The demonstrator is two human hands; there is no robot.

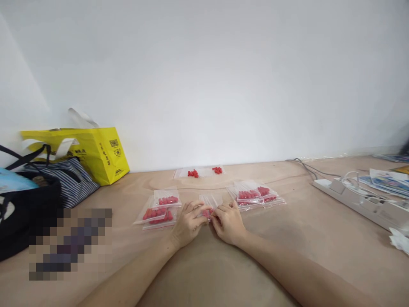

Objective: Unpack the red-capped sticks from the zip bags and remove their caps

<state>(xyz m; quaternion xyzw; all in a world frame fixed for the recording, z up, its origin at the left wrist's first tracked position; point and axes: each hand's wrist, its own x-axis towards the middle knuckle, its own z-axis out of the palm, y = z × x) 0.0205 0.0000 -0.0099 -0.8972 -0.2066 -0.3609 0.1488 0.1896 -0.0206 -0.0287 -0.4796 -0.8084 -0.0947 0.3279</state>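
A small clear zip bag (211,199) with red pieces inside lies on the table between my hands. My left hand (189,224) is closed on its near left side, thumb and forefinger together. On the near right side, my right hand (229,222) pinches the bag's edge. Fingers hide part of the bag and its contents. Beside my left hand is a stack of filled zip bags (159,213) with red, rounded pieces. Another filled stack (255,197) lies beyond my right hand. Two little heaps of red pieces (193,173) sit farther back on clear plastic (205,172).
A yellow carrier bag (111,151), a striped bag (78,181) and a black bag (41,213) stand at left. A pixelated patch (72,243) covers something nearer. On the right are a white power strip (361,200), cables, printed papers (388,183) and a crumpled tissue (400,240).
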